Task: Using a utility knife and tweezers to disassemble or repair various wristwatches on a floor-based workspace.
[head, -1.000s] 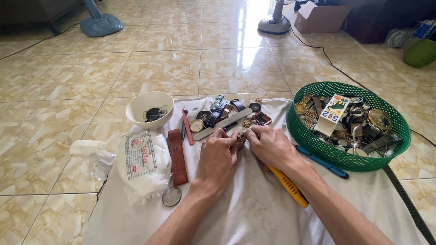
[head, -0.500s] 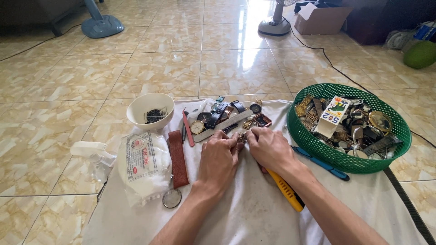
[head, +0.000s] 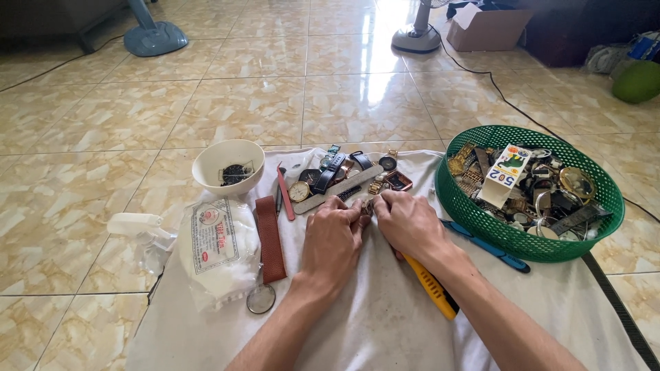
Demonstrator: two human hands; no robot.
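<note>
1. Left hand (head: 335,237) and right hand (head: 409,223) meet knuckle to knuckle over a white cloth (head: 371,323) spread on the tiled floor (head: 275,89).
2. Small metal watch part (head: 367,206), pinched between the fingers of both hands, just above the cloth; its details are too small to make out.
3. Yellow utility knife (head: 432,287), lying on the cloth under the right wrist.
4. Loose watches and straps (head: 337,175), scattered on the cloth just beyond the hands.
5. Green plastic basket (head: 481,220), near the right hand, filled with watches and parts.
6. Blue strap (head: 489,246), lying alongside the basket's near wall.
7. White bowl (head: 206,165), beyond the left hand, holding a few dark pieces.
8. Brown leather strap (head: 270,237) and a round lens (head: 261,299), left of the left hand.
9. White plastic bag (head: 218,251), resting at the cloth's left edge.
</note>
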